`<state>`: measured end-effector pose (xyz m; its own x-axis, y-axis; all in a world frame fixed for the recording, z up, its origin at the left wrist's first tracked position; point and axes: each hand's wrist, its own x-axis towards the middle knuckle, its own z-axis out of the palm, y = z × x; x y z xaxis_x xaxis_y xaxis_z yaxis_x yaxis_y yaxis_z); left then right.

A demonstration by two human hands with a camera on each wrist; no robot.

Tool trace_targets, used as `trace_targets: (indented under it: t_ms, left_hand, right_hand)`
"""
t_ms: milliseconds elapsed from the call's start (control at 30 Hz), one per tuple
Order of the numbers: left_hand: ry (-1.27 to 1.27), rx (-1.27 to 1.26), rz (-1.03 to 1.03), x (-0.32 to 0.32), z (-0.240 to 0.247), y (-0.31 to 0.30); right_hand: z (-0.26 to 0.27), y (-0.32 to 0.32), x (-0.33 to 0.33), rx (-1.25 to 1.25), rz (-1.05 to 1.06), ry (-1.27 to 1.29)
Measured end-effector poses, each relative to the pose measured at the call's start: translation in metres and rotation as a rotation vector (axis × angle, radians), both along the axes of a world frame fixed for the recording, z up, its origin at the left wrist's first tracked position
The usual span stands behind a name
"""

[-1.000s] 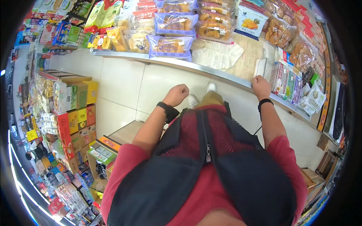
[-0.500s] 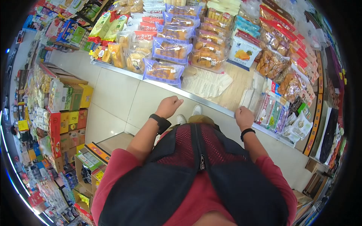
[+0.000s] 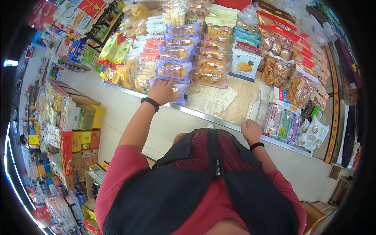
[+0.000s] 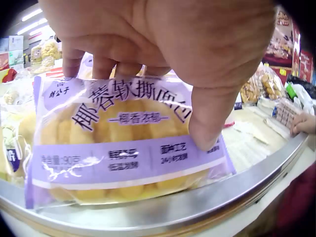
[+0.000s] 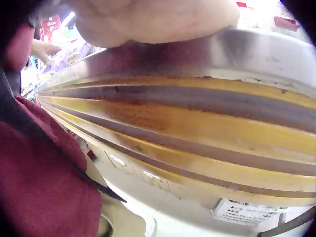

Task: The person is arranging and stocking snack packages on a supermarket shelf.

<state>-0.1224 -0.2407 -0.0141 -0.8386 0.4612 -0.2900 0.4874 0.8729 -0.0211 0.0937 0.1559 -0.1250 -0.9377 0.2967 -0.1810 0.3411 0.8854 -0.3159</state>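
In the head view my left hand (image 3: 161, 91) is at the front of a row of purple-and-clear bread bags (image 3: 173, 69). The left wrist view shows it gripping the front bread bag (image 4: 123, 143), thumb across the printed face and fingers over the top edge. Yellow bread rolls show through the plastic, and the bag stands right at the metal rim (image 4: 197, 200). My right hand (image 3: 251, 131) rests on the table's metal edge with curled fingers, beside flat packets in coloured wrappers (image 3: 282, 122). Its fingers are hidden in the right wrist view.
Rows of packaged bread and pastries (image 3: 211, 70) cover the display table. Crumpled paper (image 3: 211, 100) lies on its board between the hands. Stacked boxes (image 3: 80, 141) stand on the left. Below the rim, a white crate (image 5: 242, 211) sits near the floor.
My left hand has risen from in front of the body to the table and taken hold of the front bread bag. The right hand stays on the edge while the head view shifts.
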Motion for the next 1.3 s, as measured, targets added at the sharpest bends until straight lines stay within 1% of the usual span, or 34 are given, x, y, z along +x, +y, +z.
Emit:
trace_targets:
  t_ms: [67,133,167,200,267,300,333,400,467,567,633,667,733,767,833,967,1033,1067,1133,1200,1267,1300]
  left_hand:
    - [0.053,-0.060,-0.044,-0.008,-0.013,-0.008]
    - [-0.020,-0.109,-0.062,-0.010,-0.012,-0.010]
    - [0.059,-0.107,-0.153,-0.011,-0.020,-0.015]
    - [0.051,-0.119,-0.165,-0.012,-0.017,-0.014]
    - [-0.086,-0.078,-0.103,-0.010,-0.010,-0.007]
    - [-0.033,-0.078,-0.152,-0.004,-0.002,-0.003]
    - [-0.042,-0.088,-0.161,-0.002,0.000,-0.002]
    - [0.022,-0.047,-0.208,0.001,0.002,-0.002]
    - [0.016,-0.092,-0.217,0.001,-0.002,-0.006]
    - [0.017,-0.072,-0.214,0.007,0.008,0.001]
    - [0.072,0.014,-0.255,0.014,0.026,0.015]
    - [0.059,0.007,-0.259,0.017,0.032,0.022]
    - [0.144,0.188,-0.339,0.018,0.041,0.041]
    - [0.136,0.183,-0.335,0.018,0.045,0.052]
    - [0.113,0.267,-0.370,0.017,0.048,0.081]
    - [0.020,0.307,-0.444,0.016,0.025,0.141]
    - [-0.009,0.331,-0.559,0.020,0.005,0.165]
    - [-0.013,0.334,-0.570,0.025,-0.005,0.175]
    - [-0.160,0.275,-0.603,0.030,-0.022,0.198]
    - [-0.202,0.263,-0.592,0.038,-0.035,0.217]
    - [-0.247,0.241,-0.576,0.048,-0.044,0.227]
    - [-0.256,0.241,-0.603,0.050,-0.046,0.233]
  right_hand:
    - [-0.002,0.001,-0.001,0.002,0.006,0.039]
    - [-0.005,0.000,0.002,0.000,0.008,0.063]
    - [-0.006,0.001,0.001,0.003,0.008,0.076]
    - [-0.007,0.001,0.002,0.007,0.009,0.083]
    - [-0.003,-0.001,0.004,0.003,0.004,0.099]
    - [-0.002,-0.001,0.004,0.002,0.011,0.123]
    - [-0.001,-0.001,0.004,0.002,0.018,0.149]
    - [0.001,-0.001,0.004,-0.005,0.012,0.138]
    - [0.002,-0.001,0.005,-0.006,0.018,0.149]
    - [0.003,-0.001,0.005,-0.005,0.012,0.156]
    - [0.005,-0.002,0.005,0.006,0.013,0.157]
    - [0.004,-0.001,0.005,-0.002,0.010,0.145]
    - [0.002,-0.002,0.005,0.017,0.014,0.156]
    - [0.001,-0.002,0.005,0.021,0.016,0.170]
    - [0.001,-0.003,0.005,0.017,0.011,0.167]
    - [0.004,-0.003,0.007,0.030,0.005,0.148]
    - [0.004,-0.002,0.007,0.023,-0.001,0.153]
    - [0.005,-0.002,0.008,0.014,0.002,0.160]
    - [0.001,0.000,0.008,0.009,0.006,0.138]
    - [0.001,0.002,0.011,0.000,0.018,0.105]
    - [0.004,0.000,0.012,-0.018,-0.056,0.233]
    - [0.002,0.001,0.009,-0.016,-0.062,0.236]
